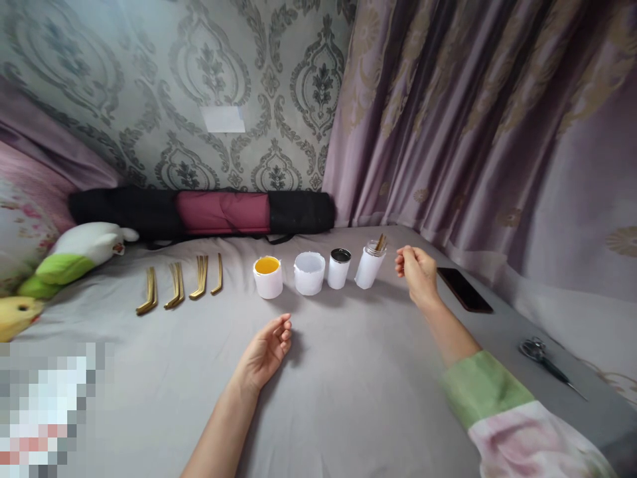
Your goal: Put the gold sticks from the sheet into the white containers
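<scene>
My left hand (pixel 269 352) rests on the grey sheet in front of the cups, palm turned inward, fingers loosely bent and apart with nothing in them. To the right of the jar my right hand (pixel 417 273) is raised with its fingers curled closed; nothing sticks out of it. The white-wrapped jar (pixel 369 265) holds a few gold metal straws (pixel 381 242). Left of it stand a white-wrapped cup with a dark inside (pixel 339 271), a whitish cup (pixel 309 273) and a cup with a yellow inside (pixel 268 277). Bent gold straws (pixel 199 279) lie in several groups farther left.
A black and maroon long bag (pixel 223 212) lies against the wall. Plush toys (pixel 82 255) sit at the left. A phone (pixel 465 290) and a dark tool with a thin metal tip (pixel 547 362) lie at the right, below the purple curtain (pixel 448 133).
</scene>
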Tool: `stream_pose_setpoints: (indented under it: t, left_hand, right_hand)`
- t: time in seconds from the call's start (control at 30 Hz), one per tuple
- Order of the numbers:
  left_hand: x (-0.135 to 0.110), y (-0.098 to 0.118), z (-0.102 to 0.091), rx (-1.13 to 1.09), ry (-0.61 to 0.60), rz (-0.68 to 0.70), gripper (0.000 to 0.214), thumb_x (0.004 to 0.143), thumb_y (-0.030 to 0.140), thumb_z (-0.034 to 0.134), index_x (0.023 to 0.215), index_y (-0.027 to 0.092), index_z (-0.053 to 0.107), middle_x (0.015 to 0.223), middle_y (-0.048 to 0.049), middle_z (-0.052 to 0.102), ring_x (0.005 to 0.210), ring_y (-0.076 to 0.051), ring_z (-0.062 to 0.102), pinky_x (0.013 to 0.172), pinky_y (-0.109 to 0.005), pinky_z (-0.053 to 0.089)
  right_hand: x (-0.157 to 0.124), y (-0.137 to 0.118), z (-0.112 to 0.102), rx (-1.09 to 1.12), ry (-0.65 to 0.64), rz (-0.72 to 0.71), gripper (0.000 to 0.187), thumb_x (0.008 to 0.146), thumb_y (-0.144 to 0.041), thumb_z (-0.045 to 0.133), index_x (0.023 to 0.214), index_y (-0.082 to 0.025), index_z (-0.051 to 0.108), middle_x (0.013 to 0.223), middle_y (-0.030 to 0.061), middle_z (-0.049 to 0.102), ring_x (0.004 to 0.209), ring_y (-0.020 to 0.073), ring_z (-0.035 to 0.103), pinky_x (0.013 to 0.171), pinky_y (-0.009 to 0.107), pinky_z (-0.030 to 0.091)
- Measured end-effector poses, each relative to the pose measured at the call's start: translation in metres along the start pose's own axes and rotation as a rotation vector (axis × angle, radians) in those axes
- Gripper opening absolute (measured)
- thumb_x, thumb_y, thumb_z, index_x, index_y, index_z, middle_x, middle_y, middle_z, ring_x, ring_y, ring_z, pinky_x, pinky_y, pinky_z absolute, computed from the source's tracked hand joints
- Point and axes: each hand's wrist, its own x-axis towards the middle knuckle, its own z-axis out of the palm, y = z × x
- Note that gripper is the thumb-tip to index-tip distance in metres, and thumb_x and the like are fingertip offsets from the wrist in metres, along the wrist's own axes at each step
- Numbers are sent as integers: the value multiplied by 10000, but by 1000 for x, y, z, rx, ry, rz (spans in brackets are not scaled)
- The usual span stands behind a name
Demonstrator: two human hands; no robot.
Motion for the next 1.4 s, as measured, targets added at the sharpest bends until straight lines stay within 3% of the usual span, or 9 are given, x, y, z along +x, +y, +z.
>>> stream_pose_setpoints:
  t: [0.23, 0.73, 1.07, 1.4]
  left_hand:
    - [0, 0, 0, -12, 10, -2, 122, 779, 88, 494, 884, 88, 556, 704, -24, 520, 527, -55, 469, 431, -159, 408]
    - [0, -1, -1, -12, 6, 8, 112, 780, 86, 490, 866, 80, 561, 708, -29, 521, 533, -58, 467, 435, -163, 408]
    - [1, -1, -2, -22, -5, 5, 114, 766, 98, 520, 871, 97, 563, 713, -25, 533, 536, -58, 482, 442, -161, 409]
    - [3, -2, -4, -39, -59, 27, 113, 753, 148, 556, 860, 112, 563, 695, -7, 542, 524, -46, 490, 456, -153, 402]
  right_hand:
    - [-26, 3, 3, 154, -46, 69, 248, 726, -399, 507, 703, -154, 542, 550, -30, 492, 418, 52, 442, 352, 165, 343]
    - [-74, 15, 28, 203, -207, 151, 295, 751, -445, 477, 723, -155, 522, 579, -24, 476, 439, 54, 429, 378, 167, 324]
    - [-113, 41, 70, 99, -385, 207, 341, 766, -495, 420, 711, -174, 519, 544, -32, 494, 417, 68, 445, 382, 179, 327]
    - [-139, 45, 110, 32, -517, 194, 356, 779, -503, 395, 709, -175, 515, 528, -31, 483, 412, 83, 459, 396, 187, 360]
